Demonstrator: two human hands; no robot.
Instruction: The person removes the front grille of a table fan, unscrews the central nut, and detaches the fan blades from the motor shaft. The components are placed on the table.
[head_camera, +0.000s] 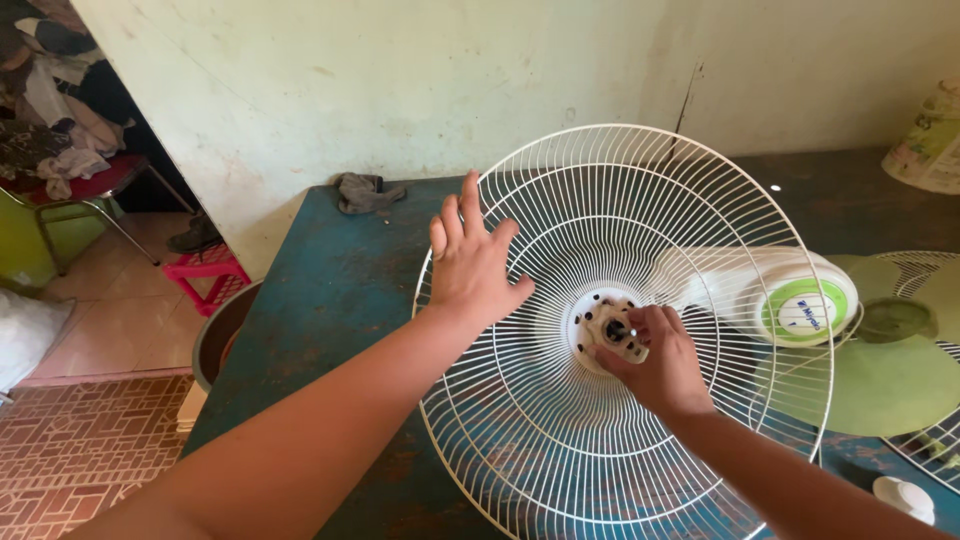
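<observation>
A round white wire fan guard (560, 440) stands tilted on a worn blue table (330, 300), mounted on the white fan motor housing (740, 285) that lies behind it. My left hand (470, 260) rests flat with spread fingers on the guard's upper left rim. At the white hub (598, 322) in the guard's centre, my right hand (655, 360) has its fingertips pinched around the dark shaft (616, 328) area. The exact part under those fingers is too small to tell.
Green fan blades (890, 385) and another guard (930, 440) lie at the right. A white cap (903, 497) sits at the lower right, a grey rag (362, 192) at the table's far edge. Left of the table are a metal basin (222, 335), a pink stool (205, 270) and a chair with clothes (60, 150).
</observation>
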